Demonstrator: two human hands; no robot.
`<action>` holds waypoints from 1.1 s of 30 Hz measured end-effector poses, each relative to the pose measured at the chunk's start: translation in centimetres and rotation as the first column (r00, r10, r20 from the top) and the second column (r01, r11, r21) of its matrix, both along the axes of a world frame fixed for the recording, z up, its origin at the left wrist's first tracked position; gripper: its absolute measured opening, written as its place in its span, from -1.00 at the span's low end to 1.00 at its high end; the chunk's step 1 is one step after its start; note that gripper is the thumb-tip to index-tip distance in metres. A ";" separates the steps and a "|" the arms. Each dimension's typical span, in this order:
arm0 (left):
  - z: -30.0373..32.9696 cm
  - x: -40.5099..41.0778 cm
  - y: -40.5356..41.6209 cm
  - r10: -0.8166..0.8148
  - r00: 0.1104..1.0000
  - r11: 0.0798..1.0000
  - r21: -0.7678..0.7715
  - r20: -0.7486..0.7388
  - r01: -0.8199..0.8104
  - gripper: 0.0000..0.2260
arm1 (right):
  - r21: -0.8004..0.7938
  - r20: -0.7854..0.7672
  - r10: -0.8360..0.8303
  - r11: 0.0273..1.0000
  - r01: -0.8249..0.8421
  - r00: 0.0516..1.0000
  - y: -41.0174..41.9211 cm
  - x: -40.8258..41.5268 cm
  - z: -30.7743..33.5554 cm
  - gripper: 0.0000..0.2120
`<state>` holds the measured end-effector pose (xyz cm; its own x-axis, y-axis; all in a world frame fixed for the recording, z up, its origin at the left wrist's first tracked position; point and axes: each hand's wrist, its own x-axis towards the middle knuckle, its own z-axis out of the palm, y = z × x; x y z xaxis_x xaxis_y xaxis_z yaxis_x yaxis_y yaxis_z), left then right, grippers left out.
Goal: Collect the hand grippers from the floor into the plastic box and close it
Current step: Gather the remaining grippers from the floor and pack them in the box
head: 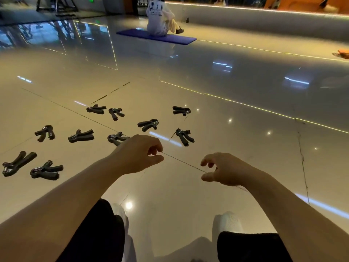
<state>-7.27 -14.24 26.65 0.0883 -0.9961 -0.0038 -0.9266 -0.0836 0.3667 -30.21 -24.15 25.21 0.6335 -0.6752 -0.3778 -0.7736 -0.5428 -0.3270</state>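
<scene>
Both hands hover empty above the floor [207, 110], left hand [138, 154] and right hand [221, 170] with fingers loosely curled. The hand grippers [81, 136] lie scattered ahead-left; no plastic box shows. Start with the nearest gripper [116, 138], pinching across both handles.

Black hand grippers [81, 136] (blue mat [156, 36])

Both forearms are bare to the lower picture edge, with no sleeve, watch or ring on the left hand [138, 154] or the right hand [222, 170]. Black trousers [98, 235] cover both legs. The white shoes [227, 223] have a textured knit-like upper and rounded toes.
</scene>
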 end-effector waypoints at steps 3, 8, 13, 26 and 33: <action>-0.7 2.3 -2.6 -0.035 0.993 0.998 0.046 0.108 0.030 -0.75 | 0.005 -0.018 -0.074 0.997 0.075 0.997 -3.3 0.0 0.0 -0.56; -2.5 7.1 -7.6 -0.089 0.970 0.978 0.202 0.225 0.043 -0.71 | 0.058 -0.020 -0.172 0.983 0.173 0.985 -8.6 1.3 -0.9 -0.57; -2.7 11.5 -13.1 -0.070 0.986 0.971 0.235 0.151 0.033 -0.68 | 0.070 -0.023 -0.187 0.980 0.189 0.982 -13.6 4.7 -2.9 -0.56; -2.2 20.2 -19.8 0.107 0.990 0.993 0.038 0.088 -0.110 -0.75 | -0.235 0.174 -0.088 0.964 0.128 0.981 -21.8 20.1 3.1 -0.61; -6.9 19.8 -27.1 0.113 0.987 0.991 -0.058 -0.110 -0.120 -0.75 | -0.086 -0.205 -0.044 0.996 0.027 0.978 -27.6 19.7 -2.4 -0.47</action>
